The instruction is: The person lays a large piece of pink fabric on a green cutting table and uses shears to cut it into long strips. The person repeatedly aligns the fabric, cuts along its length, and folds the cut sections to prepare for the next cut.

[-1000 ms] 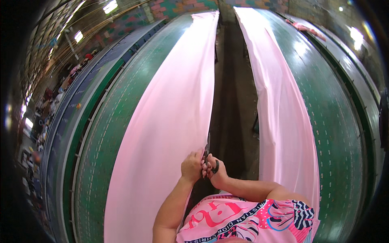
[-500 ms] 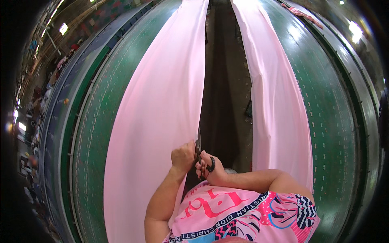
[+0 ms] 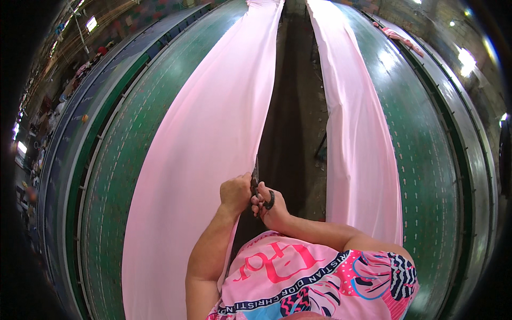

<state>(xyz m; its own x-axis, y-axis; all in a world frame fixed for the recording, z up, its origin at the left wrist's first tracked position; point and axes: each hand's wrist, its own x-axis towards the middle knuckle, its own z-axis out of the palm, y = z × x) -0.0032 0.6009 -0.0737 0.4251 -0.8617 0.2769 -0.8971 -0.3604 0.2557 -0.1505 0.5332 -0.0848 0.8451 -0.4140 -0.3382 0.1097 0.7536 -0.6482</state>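
Observation:
A long pink fabric (image 3: 197, 138) runs away from me on the left, its right edge hanging at the aisle. My left hand (image 3: 236, 194) is closed on that edge, knuckles up. Just to the right, my right hand (image 3: 273, 207) is closed around a pair of dark scissors (image 3: 255, 169), whose blades point away from me along the fabric edge. Both hands are almost touching. A dark loop lies near the wrist of my right hand. How far the blades bite into the cloth is hard to see.
Green tables (image 3: 114, 176) with rows of pale marks lie under the cloth on both sides. A second pink fabric length (image 3: 358, 144) drapes along the right table's inner edge. Between them runs a dark narrow aisle (image 3: 293, 106). A crumpled pink cloth (image 3: 402, 40) rests far right.
Both hands, with the scissors, have moved a little farther away along the fabric edge and slightly left in view. Their grips look the same. The whole view has shifted somewhat.

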